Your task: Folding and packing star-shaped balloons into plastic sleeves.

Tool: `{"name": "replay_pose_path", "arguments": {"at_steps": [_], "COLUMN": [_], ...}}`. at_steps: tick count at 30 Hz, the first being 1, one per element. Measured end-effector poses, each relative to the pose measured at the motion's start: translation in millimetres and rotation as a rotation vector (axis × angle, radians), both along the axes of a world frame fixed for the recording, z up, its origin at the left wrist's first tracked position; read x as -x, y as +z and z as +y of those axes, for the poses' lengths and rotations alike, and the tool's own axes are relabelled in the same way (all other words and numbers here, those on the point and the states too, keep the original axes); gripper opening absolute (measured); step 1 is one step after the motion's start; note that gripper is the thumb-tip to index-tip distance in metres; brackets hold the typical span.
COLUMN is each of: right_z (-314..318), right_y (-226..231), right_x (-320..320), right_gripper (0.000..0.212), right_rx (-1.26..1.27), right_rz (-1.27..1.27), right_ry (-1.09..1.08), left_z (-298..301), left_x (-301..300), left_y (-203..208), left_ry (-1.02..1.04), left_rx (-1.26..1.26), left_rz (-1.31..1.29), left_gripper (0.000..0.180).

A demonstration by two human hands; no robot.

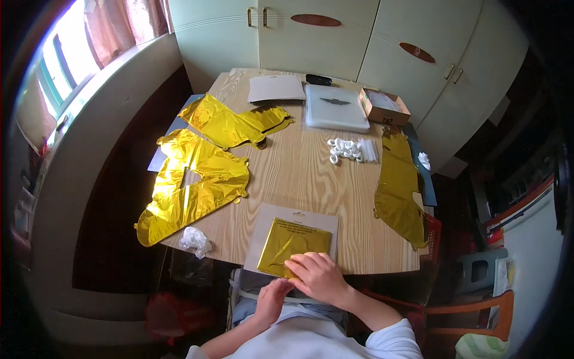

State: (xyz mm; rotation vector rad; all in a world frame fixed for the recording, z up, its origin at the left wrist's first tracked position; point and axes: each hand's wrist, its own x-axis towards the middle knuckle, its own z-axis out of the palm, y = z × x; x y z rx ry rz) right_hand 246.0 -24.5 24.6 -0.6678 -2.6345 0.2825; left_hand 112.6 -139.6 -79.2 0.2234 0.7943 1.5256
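Head view: folded foil point(294, 244) lies under right fingers point(304, 262).

Folded gold foil point(297, 244) flat on card point(260, 234)

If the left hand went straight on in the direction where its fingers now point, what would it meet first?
The left hand would most likely meet the right hand, which rests on the shiny gold rectangle of folded foil. Whether the two hands touch now is hard to tell.
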Motion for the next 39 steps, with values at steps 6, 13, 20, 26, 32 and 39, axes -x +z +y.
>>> {"name": "replay_pose_path", "arguments": {"at_steps": [6,13,20,26,32,39], "right_z": [4.8,0.9,5.3,17.5,7.8,-3.3], "right_y": [-7.1,-5.2,-22.8,-23.3,-16.7,-20.9], "right_x": [4.8,-3.3,-16.1,-27.6,-24.4,-16.5], "right_gripper": [0.040,0.039,0.034,0.031,0.040,0.037], "right_rx": [-0.103,-0.004,0.008,0.022,-0.036,-0.175], "right_rz": [0.027,0.021,0.009,0.029,0.000,-0.036], "right_ry": [-0.055,-0.021,0.120,0.182,0.143,0.018], "left_z": [-0.8,2.0,7.0,8.5,10.6,14.0], "left_x": [-3.3,-6.6,-5.6,-1.8,0.2,0.9], "left_y": [1.4,0.3,6.6,8.3,8.0,9.1], "left_ry": [-0.084,-0.073,-0.081,-0.101,-0.136,-0.139], "left_rx": [-0.055,0.019,0.074,0.105,0.114,0.115], "left_rz": [-0.029,0.061,0.118,0.234,0.315,0.296], "left_gripper": [0.029,0.022,0.022,0.024,0.024,0.028]}}
